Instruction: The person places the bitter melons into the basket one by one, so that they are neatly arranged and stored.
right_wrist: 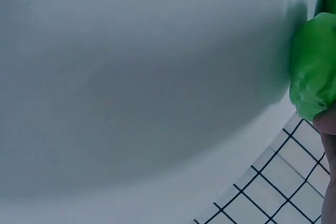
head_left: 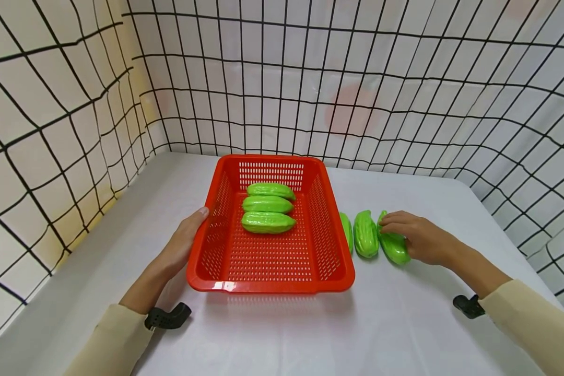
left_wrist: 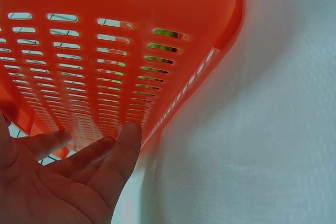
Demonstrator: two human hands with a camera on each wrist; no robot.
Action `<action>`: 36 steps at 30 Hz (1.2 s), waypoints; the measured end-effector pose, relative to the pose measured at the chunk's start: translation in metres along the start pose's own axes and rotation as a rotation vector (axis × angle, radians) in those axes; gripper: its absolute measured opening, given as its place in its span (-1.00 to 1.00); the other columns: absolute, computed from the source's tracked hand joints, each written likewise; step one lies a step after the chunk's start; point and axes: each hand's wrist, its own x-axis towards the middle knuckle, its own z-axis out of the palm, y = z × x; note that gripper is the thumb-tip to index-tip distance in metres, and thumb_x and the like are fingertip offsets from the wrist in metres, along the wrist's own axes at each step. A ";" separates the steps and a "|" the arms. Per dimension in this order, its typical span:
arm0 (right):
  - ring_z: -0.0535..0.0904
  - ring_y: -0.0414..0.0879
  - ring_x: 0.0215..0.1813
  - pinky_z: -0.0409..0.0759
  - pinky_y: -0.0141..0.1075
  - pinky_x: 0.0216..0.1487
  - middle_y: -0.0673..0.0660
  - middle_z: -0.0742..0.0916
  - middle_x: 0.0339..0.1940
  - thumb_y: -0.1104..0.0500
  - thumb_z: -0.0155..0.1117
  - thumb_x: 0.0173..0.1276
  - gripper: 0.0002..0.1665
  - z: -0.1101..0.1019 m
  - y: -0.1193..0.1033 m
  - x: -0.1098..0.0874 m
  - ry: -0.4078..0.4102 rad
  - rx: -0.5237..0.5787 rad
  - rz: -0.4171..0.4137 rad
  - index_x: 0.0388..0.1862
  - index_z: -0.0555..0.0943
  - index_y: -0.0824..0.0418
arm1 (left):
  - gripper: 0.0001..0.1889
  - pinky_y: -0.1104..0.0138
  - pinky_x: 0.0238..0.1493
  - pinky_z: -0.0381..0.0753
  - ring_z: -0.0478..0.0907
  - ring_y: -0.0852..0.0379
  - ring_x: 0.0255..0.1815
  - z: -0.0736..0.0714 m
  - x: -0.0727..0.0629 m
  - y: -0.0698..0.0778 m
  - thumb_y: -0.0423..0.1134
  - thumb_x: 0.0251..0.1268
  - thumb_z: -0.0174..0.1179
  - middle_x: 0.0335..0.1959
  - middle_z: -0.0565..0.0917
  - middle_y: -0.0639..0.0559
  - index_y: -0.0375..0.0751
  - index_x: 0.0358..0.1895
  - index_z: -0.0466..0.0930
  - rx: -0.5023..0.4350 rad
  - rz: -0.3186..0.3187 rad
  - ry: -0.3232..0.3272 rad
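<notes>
Bordering the white counter point(head_left: 404, 324), black netting point(head_left: 242, 62) fronts pale sheeting point(head_left: 252, 78); left fingers point(left_wrist: 123, 153), extended, touch a red basket point(head_left: 272, 286); right fingers point(head_left: 398, 219) curl round a green gourd point(head_left: 395, 250).

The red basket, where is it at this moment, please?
In the head view, the basket is near the middle, on the white table, just left of three gourds, before the black net.

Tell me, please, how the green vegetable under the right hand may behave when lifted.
The green vegetable may feel slippery, since its skin looks glossy. Its rounded, elongated body could roll if nudged. It is probably stiff: its shape looks plump, not slumped.
</notes>
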 end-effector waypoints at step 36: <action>0.54 -0.14 0.00 0.43 -0.64 0.09 0.02 0.66 -0.04 0.48 0.69 -0.27 -0.19 -0.030 0.002 0.004 0.065 0.002 0.040 0.06 0.58 0.22 | -0.30 0.15 -0.18 0.77 0.77 -0.15 -0.21 0.000 0.000 0.001 0.25 0.62 -0.29 0.05 0.58 -0.42 -0.27 0.47 0.24 0.010 0.027 -0.008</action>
